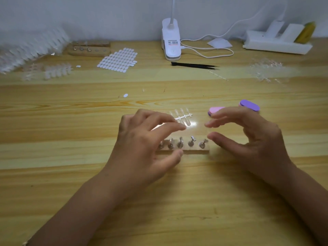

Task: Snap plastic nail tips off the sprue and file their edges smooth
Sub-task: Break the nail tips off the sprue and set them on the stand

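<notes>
Head view. Wooden desk (pixel 71 174), both hands over its middle.

- Left hand (pixel 147 144): fingers spread and loosely curved, holding nothing that shows. Its fingertips cover the left end of the sprue (pixel 183 117); whether they touch it, I cannot tell. The thumb lies by the near edge of the clear peg stand (pixel 188 150).
- Right hand (pixel 248 139): wide open, fingers lightly bent, thumb well apart from them, nothing between. It hovers just right of the stand.
- The sprue lies flat on the desk just beyond the stand, between the two hands, with clear nail tips on both sides.
- Pink file (pixel 214 110) and purple file (pixel 250 104) lie beyond the right fingers.
- Toward the far edge: black tweezers (pixel 193 65), clamp lamp (pixel 171 43), sheet of white stickers (pixel 118 58).
- Far left corner: blurred heap of clear tips (pixel 33 45).
- Far right corner: power strip (pixel 276 42).
</notes>
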`<action>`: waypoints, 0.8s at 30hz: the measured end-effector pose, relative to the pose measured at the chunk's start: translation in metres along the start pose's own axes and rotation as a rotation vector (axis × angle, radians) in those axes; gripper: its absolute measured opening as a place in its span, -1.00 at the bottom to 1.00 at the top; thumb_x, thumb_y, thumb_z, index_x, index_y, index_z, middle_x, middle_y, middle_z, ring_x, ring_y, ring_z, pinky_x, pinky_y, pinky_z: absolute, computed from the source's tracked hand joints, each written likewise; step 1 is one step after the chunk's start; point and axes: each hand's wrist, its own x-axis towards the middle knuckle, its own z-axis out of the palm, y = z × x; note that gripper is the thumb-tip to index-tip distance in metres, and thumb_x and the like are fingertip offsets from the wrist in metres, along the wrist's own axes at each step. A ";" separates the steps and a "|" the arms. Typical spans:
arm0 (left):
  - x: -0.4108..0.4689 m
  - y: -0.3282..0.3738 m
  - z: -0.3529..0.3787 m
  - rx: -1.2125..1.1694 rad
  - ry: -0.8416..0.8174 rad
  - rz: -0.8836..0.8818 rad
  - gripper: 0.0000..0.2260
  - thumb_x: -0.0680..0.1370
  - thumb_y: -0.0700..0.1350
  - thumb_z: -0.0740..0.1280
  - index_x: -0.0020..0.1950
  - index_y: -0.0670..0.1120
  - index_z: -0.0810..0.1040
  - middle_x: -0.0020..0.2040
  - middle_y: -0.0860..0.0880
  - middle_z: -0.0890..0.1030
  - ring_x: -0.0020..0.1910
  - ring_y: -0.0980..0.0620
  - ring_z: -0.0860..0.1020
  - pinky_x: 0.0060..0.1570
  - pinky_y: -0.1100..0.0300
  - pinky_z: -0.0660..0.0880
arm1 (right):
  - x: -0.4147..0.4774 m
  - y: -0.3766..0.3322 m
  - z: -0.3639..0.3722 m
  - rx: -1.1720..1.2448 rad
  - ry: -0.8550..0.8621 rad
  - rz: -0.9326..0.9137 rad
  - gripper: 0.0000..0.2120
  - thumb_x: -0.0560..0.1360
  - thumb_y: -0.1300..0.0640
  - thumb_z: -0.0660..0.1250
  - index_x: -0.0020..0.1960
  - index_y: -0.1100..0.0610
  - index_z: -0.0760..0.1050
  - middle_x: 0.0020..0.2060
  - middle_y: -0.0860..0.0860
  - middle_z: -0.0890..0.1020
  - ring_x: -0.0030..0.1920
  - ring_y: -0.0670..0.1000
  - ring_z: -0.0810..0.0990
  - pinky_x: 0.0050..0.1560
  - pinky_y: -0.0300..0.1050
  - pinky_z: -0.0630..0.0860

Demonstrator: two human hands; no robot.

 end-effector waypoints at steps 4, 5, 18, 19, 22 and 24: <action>0.000 -0.013 0.004 -0.008 -0.111 -0.091 -0.66 0.40 0.28 0.25 0.09 0.20 0.59 -0.02 0.25 0.51 0.04 0.22 0.35 0.04 0.23 0.10 | -0.004 0.009 0.001 0.150 -0.103 0.106 -0.65 0.46 0.15 0.47 0.20 0.02 0.48 -0.04 -0.07 0.70 0.02 -0.02 0.70 0.18 -0.24 0.51; 0.001 -0.014 0.005 -0.029 -0.117 -0.099 -0.68 0.41 0.28 0.26 0.06 0.20 0.59 -0.05 0.25 0.51 0.02 0.22 0.37 0.04 0.24 0.11 | -0.003 0.009 0.002 0.150 -0.112 0.098 -0.65 0.46 0.16 0.47 0.20 0.03 0.49 -0.04 -0.06 0.70 0.04 -0.03 0.70 0.19 -0.26 0.49; 0.003 -0.016 0.007 -0.112 -0.108 -0.113 -0.81 0.41 0.16 0.38 -0.01 0.17 0.62 -0.10 0.21 0.55 0.00 0.18 0.43 0.09 0.33 0.16 | -0.005 0.008 -0.001 -0.002 -0.148 0.033 -0.64 0.46 0.16 0.46 0.24 0.10 0.51 -0.01 -0.10 0.69 0.05 -0.17 0.68 0.13 -0.38 0.48; 0.003 -0.016 0.007 -0.114 -0.107 -0.114 -0.81 0.41 0.15 0.38 -0.02 0.17 0.62 -0.10 0.20 0.56 0.00 0.18 0.43 0.09 0.33 0.16 | -0.005 0.007 -0.001 -0.001 -0.150 0.033 -0.65 0.47 0.16 0.45 0.23 0.10 0.51 -0.01 -0.11 0.69 0.04 -0.17 0.68 0.13 -0.36 0.49; 0.003 -0.016 0.007 -0.121 -0.107 -0.120 -0.81 0.41 0.16 0.38 -0.02 0.19 0.62 -0.11 0.21 0.55 0.00 0.21 0.43 0.09 0.31 0.17 | -0.005 0.006 0.000 -0.009 -0.149 0.028 -0.67 0.47 0.17 0.45 0.22 0.11 0.52 -0.03 -0.11 0.69 0.03 -0.18 0.68 0.11 -0.39 0.48; 0.003 -0.017 0.008 -0.120 -0.111 -0.121 -0.82 0.41 0.16 0.38 -0.02 0.19 0.62 -0.11 0.21 0.55 0.01 0.21 0.43 0.09 0.31 0.18 | -0.005 0.005 0.000 0.005 -0.146 0.025 -0.68 0.47 0.17 0.44 0.21 0.10 0.52 -0.03 -0.11 0.69 0.02 -0.16 0.69 0.12 -0.29 0.54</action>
